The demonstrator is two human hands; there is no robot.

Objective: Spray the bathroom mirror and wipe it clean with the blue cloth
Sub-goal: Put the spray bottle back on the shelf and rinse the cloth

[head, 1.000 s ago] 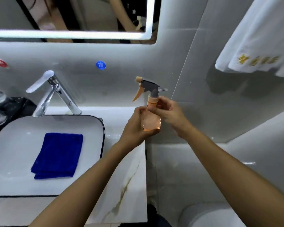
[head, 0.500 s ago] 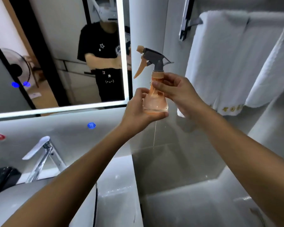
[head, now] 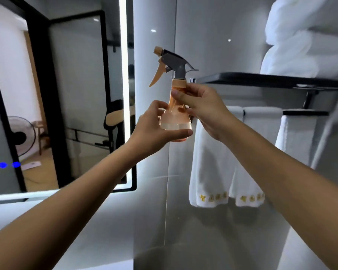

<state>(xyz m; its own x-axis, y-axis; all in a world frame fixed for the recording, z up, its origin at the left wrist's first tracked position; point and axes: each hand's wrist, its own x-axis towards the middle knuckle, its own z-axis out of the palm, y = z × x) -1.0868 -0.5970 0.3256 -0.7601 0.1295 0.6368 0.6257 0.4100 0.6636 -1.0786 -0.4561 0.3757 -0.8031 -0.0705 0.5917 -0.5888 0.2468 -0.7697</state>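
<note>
Head view, near to far: two bare forearms rising from the lower corners toward centre frame. Left hand (head: pixel 154 123) cupped round the belly of the orange spray bottle (head: pixel 175 115), thumb curled under its base; right hand (head: pixel 201 108) pinching the neck just below the collar, fingers wrapped behind. Bottle upright at centre, only a shallow layer of liquid showing at the bottom, grey trigger head (head: pixel 173 64) with nozzle turned toward the left of the frame, trigger untouched. Beyond it, white towels (head: pixel 230 164) hanging from a dark rack (head: pixel 271 80) at right, more folded towel on top. Lit-edged mirror (head: pixel 70 98) filling the left half, no spray visible on the glass; blue cloth out of frame. Likely step: settling the grip before spraying. Best done by shifting one hand up to the trigger, keeping the bottle upright so the low liquid reaches the pickup tube, aiming squarely at the glass, away from the towels.
</note>
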